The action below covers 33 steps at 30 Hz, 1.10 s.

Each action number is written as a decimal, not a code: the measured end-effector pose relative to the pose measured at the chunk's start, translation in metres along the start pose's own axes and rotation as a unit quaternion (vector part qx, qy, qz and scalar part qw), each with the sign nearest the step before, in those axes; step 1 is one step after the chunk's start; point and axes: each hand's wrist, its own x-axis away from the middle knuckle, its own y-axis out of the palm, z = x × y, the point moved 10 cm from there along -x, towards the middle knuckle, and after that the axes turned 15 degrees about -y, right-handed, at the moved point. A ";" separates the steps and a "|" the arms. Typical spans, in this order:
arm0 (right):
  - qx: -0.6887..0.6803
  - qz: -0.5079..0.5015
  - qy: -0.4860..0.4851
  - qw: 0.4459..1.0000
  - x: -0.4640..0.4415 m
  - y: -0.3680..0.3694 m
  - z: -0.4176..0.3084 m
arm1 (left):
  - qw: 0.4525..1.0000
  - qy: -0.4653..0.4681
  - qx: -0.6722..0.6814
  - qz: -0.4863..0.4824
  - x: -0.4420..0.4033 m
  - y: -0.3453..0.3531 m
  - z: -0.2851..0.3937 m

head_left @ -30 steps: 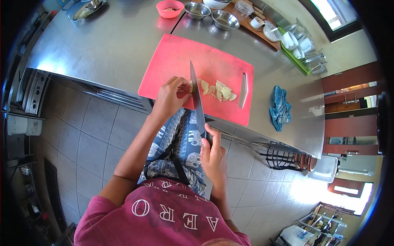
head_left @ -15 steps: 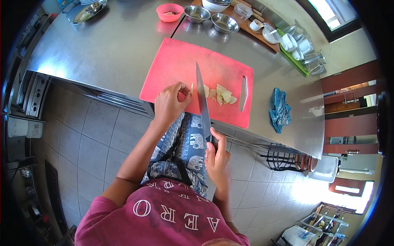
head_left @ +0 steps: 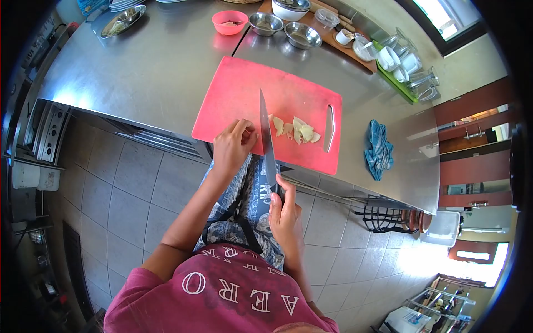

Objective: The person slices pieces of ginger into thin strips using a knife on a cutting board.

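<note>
My right hand (head_left: 286, 213) is wrapped round the black handle of a long knife (head_left: 267, 133), whose blade points away from me over the pink cutting board (head_left: 239, 89). Just right of the blade lie several pale, thin slices (head_left: 302, 130) in a loose pile. My left hand (head_left: 236, 147) rests at the board's near edge, left of the blade, with its fingers curled together. Whatever those fingers hold, if anything, is hidden.
A pink bowl (head_left: 230, 22) and two steel bowls (head_left: 302, 35) stand behind the board. A blue cloth (head_left: 379, 150) lies to the right. White cups (head_left: 388, 58) and glassware sit on a green tray (head_left: 397, 83). An oval platter (head_left: 123, 21) is at the far left.
The knife has shifted left against the slices, and my right hand moved left with it. The thin pale piece at my left fingertips no longer shows. The board appears slightly lower in view.
</note>
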 end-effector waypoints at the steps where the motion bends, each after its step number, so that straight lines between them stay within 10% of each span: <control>1: -0.003 0.003 0.001 1.000 0.001 0.000 0.001 | 1.000 -0.017 0.019 -0.014 -0.001 -0.001 -0.001; 11: 0.000 0.006 0.022 1.000 0.002 -0.007 0.005 | 0.973 0.105 -0.049 -0.200 0.002 -0.011 0.014; 29: -0.005 -0.027 0.083 0.996 0.009 -0.010 0.001 | 0.992 0.102 -0.078 -0.012 0.011 -0.006 0.018; 33: 0.073 -0.027 -0.028 0.997 0.002 -0.015 -0.014 | 0.994 0.094 -0.059 -0.020 0.010 -0.007 0.011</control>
